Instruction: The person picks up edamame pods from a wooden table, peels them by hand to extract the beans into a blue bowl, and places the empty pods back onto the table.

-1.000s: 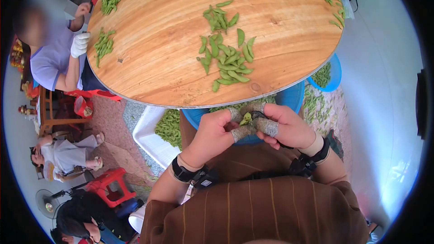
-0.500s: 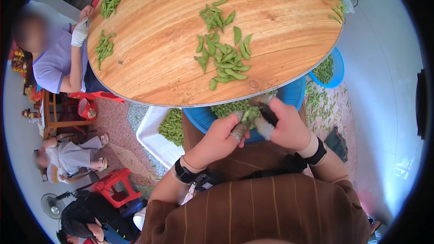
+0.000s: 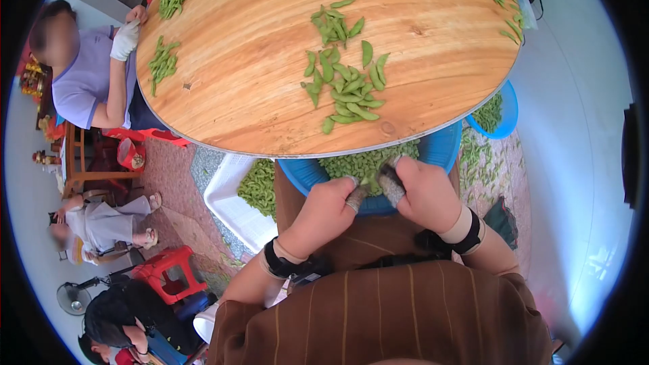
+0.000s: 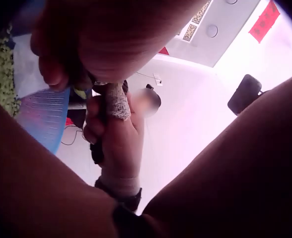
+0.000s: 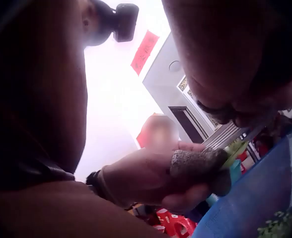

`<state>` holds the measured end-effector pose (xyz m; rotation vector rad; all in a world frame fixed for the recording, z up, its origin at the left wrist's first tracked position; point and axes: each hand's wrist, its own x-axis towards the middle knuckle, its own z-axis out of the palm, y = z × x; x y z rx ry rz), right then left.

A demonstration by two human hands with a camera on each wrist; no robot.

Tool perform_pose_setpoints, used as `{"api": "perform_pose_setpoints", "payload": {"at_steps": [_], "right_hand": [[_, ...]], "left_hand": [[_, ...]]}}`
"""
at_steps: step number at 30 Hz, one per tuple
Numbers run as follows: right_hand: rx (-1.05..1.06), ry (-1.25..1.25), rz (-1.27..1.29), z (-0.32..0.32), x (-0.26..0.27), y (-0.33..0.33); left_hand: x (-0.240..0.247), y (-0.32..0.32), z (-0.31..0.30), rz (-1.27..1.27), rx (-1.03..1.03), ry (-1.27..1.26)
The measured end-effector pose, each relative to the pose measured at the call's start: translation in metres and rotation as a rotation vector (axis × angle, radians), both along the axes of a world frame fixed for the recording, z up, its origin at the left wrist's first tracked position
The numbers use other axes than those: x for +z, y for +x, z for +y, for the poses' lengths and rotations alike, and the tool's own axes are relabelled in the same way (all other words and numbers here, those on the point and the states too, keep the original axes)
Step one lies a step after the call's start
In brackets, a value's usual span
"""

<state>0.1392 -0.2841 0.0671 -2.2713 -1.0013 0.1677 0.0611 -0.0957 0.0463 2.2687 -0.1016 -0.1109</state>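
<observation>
A green bean pod point(image 3: 369, 182) is between my two hands, over the blue basin point(image 3: 295, 179) of shelled beans point(image 3: 358, 162). My left hand point(image 3: 323, 211) pinches the pod between thumb and finger; in the right wrist view the pod point(image 5: 235, 152) sticks out past its wrapped fingertips. My right hand point(image 3: 430, 192) has its curled fingers on the pod's other end, with a dark piece point(image 3: 390, 177) at its thumb. Grey speckled wraps cover fingers of both hands. In the left wrist view the right hand point(image 4: 121, 144) faces the left one.
The round wooden table point(image 3: 250, 81) rises just beyond the basin, with whole pods point(image 3: 351, 98) in piles. A white basket point(image 3: 226, 196) of pods stands left, a smaller blue basin point(image 3: 497, 115) right. Pods litter the floor. A person in a white glove point(image 3: 125, 40) sits at left.
My hands have come slightly apart, and the fingers have shifted their hold on the pod. More of the shelled beans in the basin shows. The gloved person's hand has moved at the table edge.
</observation>
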Motion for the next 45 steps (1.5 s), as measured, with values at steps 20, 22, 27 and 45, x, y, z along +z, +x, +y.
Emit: {"api": "perform_pose_setpoints", "payload": {"at_steps": [20,22,27,45], "right_hand": [[-0.123,0.17,-0.075,0.034,0.032,0.035],[-0.113,0.124,-0.198,0.042,0.025,0.047],[-0.172,0.142,-0.271,0.045,0.016,0.047],[0.037,0.242,0.503,0.008,0.043,0.01]], "left_hand": [[-0.004,-0.074,0.107,0.182,0.252,0.529],[-0.003,-0.078,0.107,0.206,0.365,0.627],[0.016,-0.045,0.083,-0.052,0.288,0.139],[0.035,0.02,0.0,0.069,0.151,-0.736]]}}
